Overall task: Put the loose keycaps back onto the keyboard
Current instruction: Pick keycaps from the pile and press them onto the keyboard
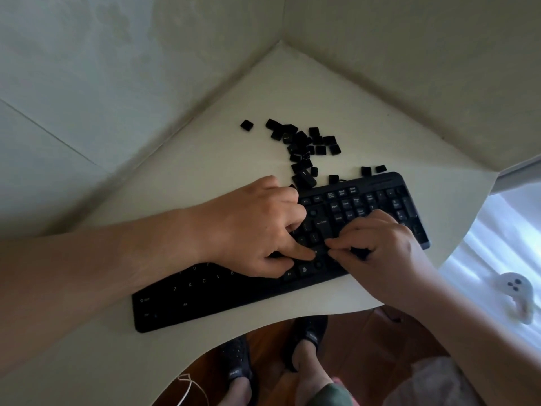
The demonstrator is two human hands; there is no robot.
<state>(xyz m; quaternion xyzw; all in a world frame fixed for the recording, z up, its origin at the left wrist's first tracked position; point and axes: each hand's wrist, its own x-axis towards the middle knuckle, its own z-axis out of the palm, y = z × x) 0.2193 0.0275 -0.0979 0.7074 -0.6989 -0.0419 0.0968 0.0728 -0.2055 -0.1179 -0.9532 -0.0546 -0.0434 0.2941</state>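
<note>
**A:** Nearest my view: left forearm (87, 259) crossing in from the left, and two black shoes (307, 335) on the wooden floor (366, 347) under the table edge. What do you need?

**B:** Hands and keyboard.

**A:** Black keyboard (205, 297) lies diagonal on the cream table (205, 177), numpad end away from me to the right. Both hands are over its right-centre, below the Enter key (321, 222).

**B:** Left hand?

**A:** Left hand (257, 227) has its fingers curled, index finger extended and its tip down on the key area near the bottom rows. I see nothing clamped in it. One small dark bit shows by the knuckles; I can't tell if it's held or just lying behind.

**B:** Right?

**A:** Right hand (380, 247) is curled, thumb and fingertips pinched together right beside the left index tip. I can't make out whether a keycap sits in that pinch; it's dark against dark there.

**B:** Loose caps?

**A:** Pile of loose keycaps (304, 148) on the table just beyond the keyboard's far edge, well bunched, some upside down. One stray keycap (246, 125) lies apart to the left. A few more (373, 170) sit against the far edge near the numpad end.

**B:** Anything else?

**A:** White ghost-shaped toy (516, 291) off the table, right side. White cable (187, 388) at the bottom.
</note>
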